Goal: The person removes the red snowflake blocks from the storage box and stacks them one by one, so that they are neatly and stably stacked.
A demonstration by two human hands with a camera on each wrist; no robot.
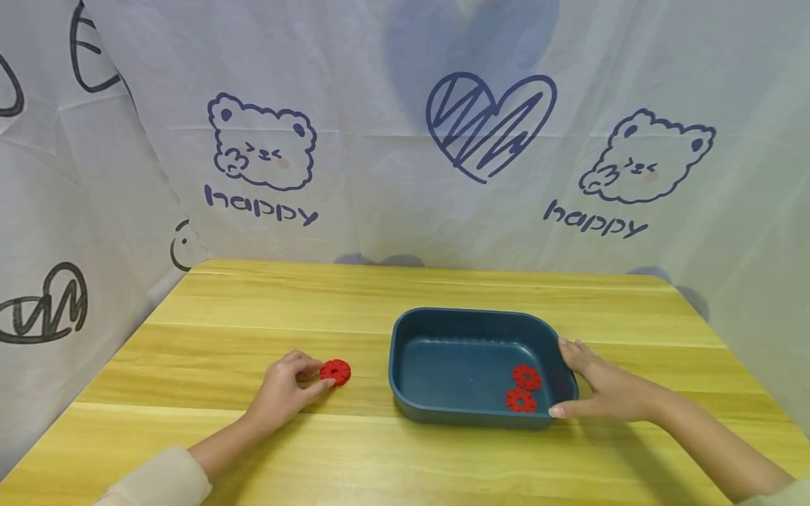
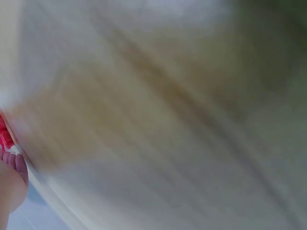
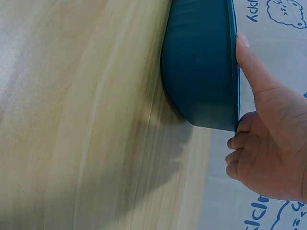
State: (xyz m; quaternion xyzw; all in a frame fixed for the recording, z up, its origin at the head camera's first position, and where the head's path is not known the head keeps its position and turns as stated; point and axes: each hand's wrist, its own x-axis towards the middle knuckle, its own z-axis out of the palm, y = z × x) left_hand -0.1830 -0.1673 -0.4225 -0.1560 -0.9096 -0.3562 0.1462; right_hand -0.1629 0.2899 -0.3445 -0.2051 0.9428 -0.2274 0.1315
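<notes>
My left hand (image 1: 286, 385) pinches a red notched plastic disc (image 1: 335, 372) between thumb and fingers, low over the table left of a dark blue plastic basin (image 1: 468, 414). I cannot tell whether that disc is one piece or a stack. Two more red notched discs (image 1: 526, 377) lie inside the basin at its near right corner. Around the basin's right end, my right hand (image 1: 616, 392) holds the rim, thumb toward the near side and fingers toward the far side. The left wrist view is mostly blurred, with red pieces (image 2: 5, 136) at its left edge.
Beneath everything is a wood-grain table (image 1: 285, 295). White cloth (image 1: 373, 176) printed with bears, hearts and words hangs behind it and along the sides.
</notes>
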